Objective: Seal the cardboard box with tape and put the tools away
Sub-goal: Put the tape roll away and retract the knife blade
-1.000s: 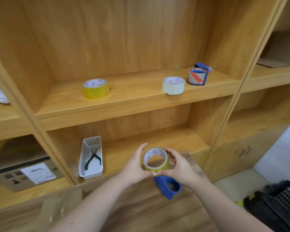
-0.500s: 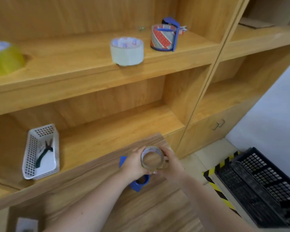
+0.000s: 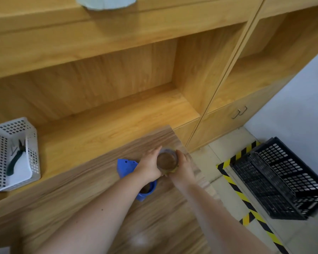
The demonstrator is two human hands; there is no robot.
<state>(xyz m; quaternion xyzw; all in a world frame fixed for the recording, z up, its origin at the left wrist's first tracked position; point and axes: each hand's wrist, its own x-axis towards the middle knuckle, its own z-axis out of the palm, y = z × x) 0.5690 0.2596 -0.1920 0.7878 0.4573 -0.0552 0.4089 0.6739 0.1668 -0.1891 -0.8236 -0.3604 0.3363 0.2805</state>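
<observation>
A roll of clear tape (image 3: 167,160) with a yellowish edge is held between both hands over the far right corner of the wooden table (image 3: 92,182). My left hand (image 3: 149,165) grips its left side and my right hand (image 3: 183,168) its right side. A blue tape dispenser (image 3: 127,166) lies on the table under my left wrist, partly hidden by it. No cardboard box shows in the head view.
A white perforated basket (image 3: 32,154) holding black pliers (image 3: 15,158) sits on the lower shelf at the left. A pale tape roll (image 3: 106,2) rests on the upper shelf. A black plastic crate (image 3: 283,178) stands on the floor at the right by yellow-black tape.
The view has tilted down and moved closer to the shelves. Both hands have lowered the tape roll toward the table's corner, still gripping it.
</observation>
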